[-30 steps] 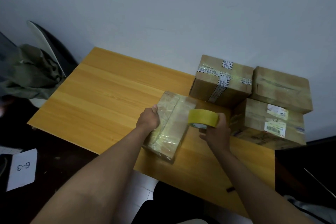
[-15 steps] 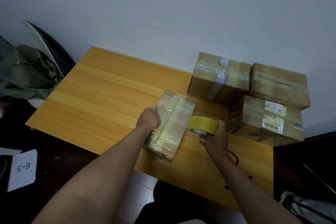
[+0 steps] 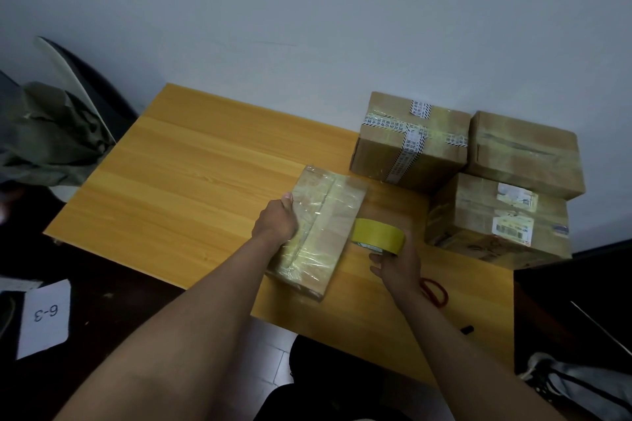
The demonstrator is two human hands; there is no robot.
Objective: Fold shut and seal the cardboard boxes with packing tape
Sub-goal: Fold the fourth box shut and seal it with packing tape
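Note:
A flat cardboard box (image 3: 328, 215), closed and glossy with clear tape, lies near the front edge of the wooden table (image 3: 191, 181). My left hand (image 3: 277, 220) rests on the box's left side with its fingers curled over that edge. My right hand (image 3: 396, 261) grips a yellow roll of packing tape (image 3: 378, 235) just right of the box, close to its right edge. Whether a strip runs from the roll to the box is unclear.
Three closed cardboard boxes stand at the table's back right: one with printed white tape (image 3: 410, 140), one plain (image 3: 523, 150), one with labels (image 3: 496, 219). Red-handled scissors (image 3: 436, 292) lie beside my right wrist. A chair with green cloth (image 3: 48, 137) stands left.
My right hand has lowered the tape roll from above the box's right part to beside its right edge. The red scissors now show. My left hand has stayed on the box.

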